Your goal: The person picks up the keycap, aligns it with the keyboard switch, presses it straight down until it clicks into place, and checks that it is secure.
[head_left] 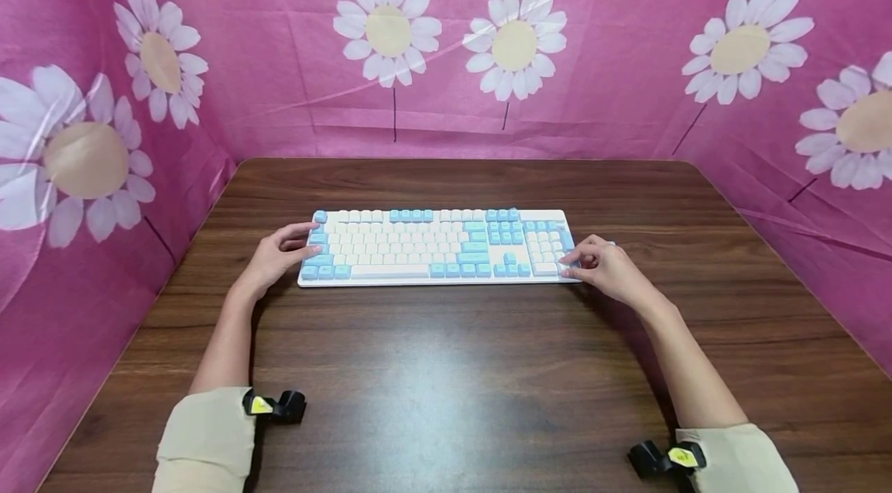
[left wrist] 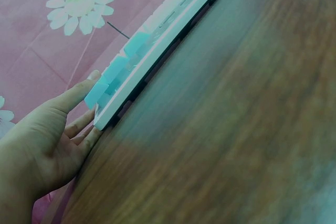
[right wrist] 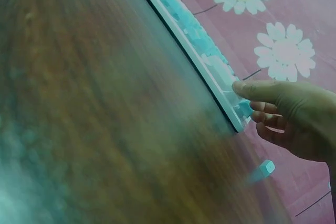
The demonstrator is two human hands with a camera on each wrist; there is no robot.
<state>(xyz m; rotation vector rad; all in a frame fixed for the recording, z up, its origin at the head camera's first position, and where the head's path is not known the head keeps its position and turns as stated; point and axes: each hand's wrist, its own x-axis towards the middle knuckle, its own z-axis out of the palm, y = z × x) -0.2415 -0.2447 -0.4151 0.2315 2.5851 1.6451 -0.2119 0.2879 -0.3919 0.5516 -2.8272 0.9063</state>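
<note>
A white and light-blue keyboard lies on the table, long side toward me. My left hand grips its left end; in the left wrist view one digit of that hand lies over the blue keys and others sit against the end's lower edge. At the opposite end, my right hand holds the lower right corner by the number pad. In the right wrist view the thumb of this hand lies over the keys, with the other fingers curled beside the end.
A small light-blue block, apparently a keycap, is on the brown wooden table beyond the keyboard's right end. Pink cloth with daisies hangs around the table's back and sides. Black wrist mounts sit on both sleeves.
</note>
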